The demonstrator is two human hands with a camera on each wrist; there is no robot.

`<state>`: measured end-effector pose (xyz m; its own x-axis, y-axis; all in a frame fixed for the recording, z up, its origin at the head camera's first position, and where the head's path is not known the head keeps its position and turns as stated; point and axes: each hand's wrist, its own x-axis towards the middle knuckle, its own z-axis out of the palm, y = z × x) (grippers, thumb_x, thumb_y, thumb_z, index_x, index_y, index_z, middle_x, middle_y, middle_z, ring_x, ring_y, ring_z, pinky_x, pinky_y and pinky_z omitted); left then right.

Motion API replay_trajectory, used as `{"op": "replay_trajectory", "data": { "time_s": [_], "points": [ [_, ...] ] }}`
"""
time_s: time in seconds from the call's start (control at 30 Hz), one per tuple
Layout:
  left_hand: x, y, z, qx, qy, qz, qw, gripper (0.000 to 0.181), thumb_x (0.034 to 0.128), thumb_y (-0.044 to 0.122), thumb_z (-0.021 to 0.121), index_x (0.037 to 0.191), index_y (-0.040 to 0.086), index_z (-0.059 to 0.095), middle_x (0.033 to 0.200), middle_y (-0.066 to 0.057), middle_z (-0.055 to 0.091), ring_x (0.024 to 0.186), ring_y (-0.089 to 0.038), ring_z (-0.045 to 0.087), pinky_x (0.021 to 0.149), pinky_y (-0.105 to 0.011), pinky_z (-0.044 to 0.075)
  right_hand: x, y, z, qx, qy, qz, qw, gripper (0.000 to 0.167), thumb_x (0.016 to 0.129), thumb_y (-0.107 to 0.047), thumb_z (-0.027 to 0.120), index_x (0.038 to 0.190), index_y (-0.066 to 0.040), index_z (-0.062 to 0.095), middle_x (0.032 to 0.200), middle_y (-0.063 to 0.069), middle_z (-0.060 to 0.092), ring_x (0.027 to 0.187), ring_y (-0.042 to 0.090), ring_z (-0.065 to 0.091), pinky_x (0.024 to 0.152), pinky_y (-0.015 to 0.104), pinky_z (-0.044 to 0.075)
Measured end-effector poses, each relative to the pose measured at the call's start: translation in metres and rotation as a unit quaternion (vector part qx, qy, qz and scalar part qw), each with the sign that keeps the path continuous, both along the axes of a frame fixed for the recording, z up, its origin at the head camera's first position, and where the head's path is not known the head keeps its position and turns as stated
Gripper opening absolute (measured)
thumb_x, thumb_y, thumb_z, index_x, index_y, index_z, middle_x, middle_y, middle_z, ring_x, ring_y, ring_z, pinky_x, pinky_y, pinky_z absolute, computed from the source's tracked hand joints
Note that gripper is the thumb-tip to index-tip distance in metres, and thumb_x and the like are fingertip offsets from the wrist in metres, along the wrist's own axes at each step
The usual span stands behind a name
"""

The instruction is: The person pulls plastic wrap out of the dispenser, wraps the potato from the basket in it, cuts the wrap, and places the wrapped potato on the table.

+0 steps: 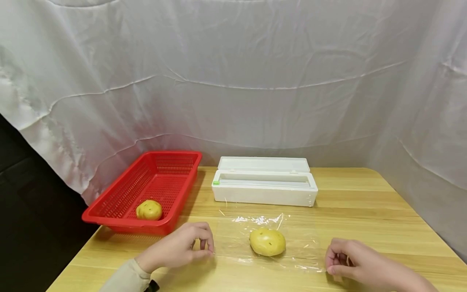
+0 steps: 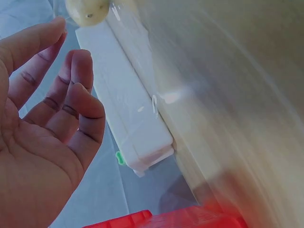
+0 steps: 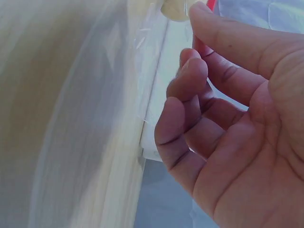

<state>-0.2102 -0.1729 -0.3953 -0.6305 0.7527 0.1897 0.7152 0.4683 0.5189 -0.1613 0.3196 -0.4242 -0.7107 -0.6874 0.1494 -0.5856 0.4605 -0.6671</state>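
Observation:
A yellow potato [image 1: 267, 242] lies on a sheet of clear plastic film [image 1: 300, 243] at the front middle of the table. My left hand [image 1: 186, 245] pinches the film's near left corner between thumb and index finger, the other fingers loosely bent. At the near right corner, my right hand [image 1: 355, 259] pinches the film the same way. In the left wrist view, the thumb and index tips of that hand [image 2: 52, 99] meet near the potato [image 2: 88, 11]. The right wrist view has the right hand [image 3: 237, 109] with thumb and index tips together, the potato [image 3: 175, 9] partly cut off.
A white film box [image 1: 264, 194] with its lid raised and a green piece at its left end stands behind the film. To the left, a red basket [image 1: 182, 198] holds another potato [image 1: 149, 210]. A grey curtain [image 1: 255, 113] hangs behind the table.

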Motion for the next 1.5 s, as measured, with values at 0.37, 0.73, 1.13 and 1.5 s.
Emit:
{"op": "replay_trajectory", "data": {
  "time_s": [0.37, 0.73, 1.13, 1.5],
  "points": [
    [-0.012, -0.001, 0.002, 0.051, -0.029, 0.007, 0.9982, 0.021, 0.0947, 0.015, 0.082, 0.086, 0.031, 0.072, 0.088, 0.015, 0.065, 0.079, 0.003, 0.060, 0.059, -0.018, 0.049, -0.014, 0.007, -0.002, -0.035, 0.072, -0.022, 0.9966, 0.025, 0.099, -0.003, 0.073, 0.099, -0.027, 0.066, 0.087, -0.009, 0.060, 0.080, 0.001, 0.054, 0.059, 0.020, 0.043],
    [-0.024, 0.004, -0.002, 0.058, -0.008, 0.070, 0.9958, 0.018, 0.0945, 0.015, 0.081, 0.087, 0.028, 0.071, 0.088, 0.014, 0.068, 0.082, -0.002, 0.062, 0.063, -0.019, 0.048, -0.031, 0.008, 0.004, -0.049, 0.051, -0.037, 0.9968, 0.022, 0.101, -0.002, 0.069, 0.101, -0.024, 0.067, 0.088, -0.009, 0.065, 0.081, 0.005, 0.060, 0.062, 0.023, 0.046],
    [-0.030, 0.012, -0.015, 0.034, -0.009, 0.114, 0.9929, 0.022, 0.0933, 0.009, 0.081, 0.083, 0.023, 0.068, 0.089, 0.011, 0.068, 0.076, 0.002, 0.060, 0.074, -0.026, 0.054, -0.046, 0.005, -0.001, -0.015, 0.026, -0.061, 0.9977, 0.011, 0.104, -0.007, 0.068, 0.101, -0.017, 0.067, 0.090, -0.013, 0.063, 0.081, -0.002, 0.057, 0.064, 0.023, 0.046],
    [-0.033, 0.017, -0.019, -0.007, -0.020, 0.126, 0.9918, 0.022, 0.0930, 0.008, 0.081, 0.082, 0.022, 0.068, 0.084, 0.010, 0.065, 0.071, -0.001, 0.058, 0.066, -0.020, 0.050, -0.050, 0.000, -0.004, 0.002, 0.028, -0.056, 0.9980, 0.010, 0.103, -0.010, 0.070, 0.097, -0.018, 0.067, 0.087, -0.016, 0.061, 0.077, -0.005, 0.055, 0.061, 0.022, 0.047]
  ]
}}
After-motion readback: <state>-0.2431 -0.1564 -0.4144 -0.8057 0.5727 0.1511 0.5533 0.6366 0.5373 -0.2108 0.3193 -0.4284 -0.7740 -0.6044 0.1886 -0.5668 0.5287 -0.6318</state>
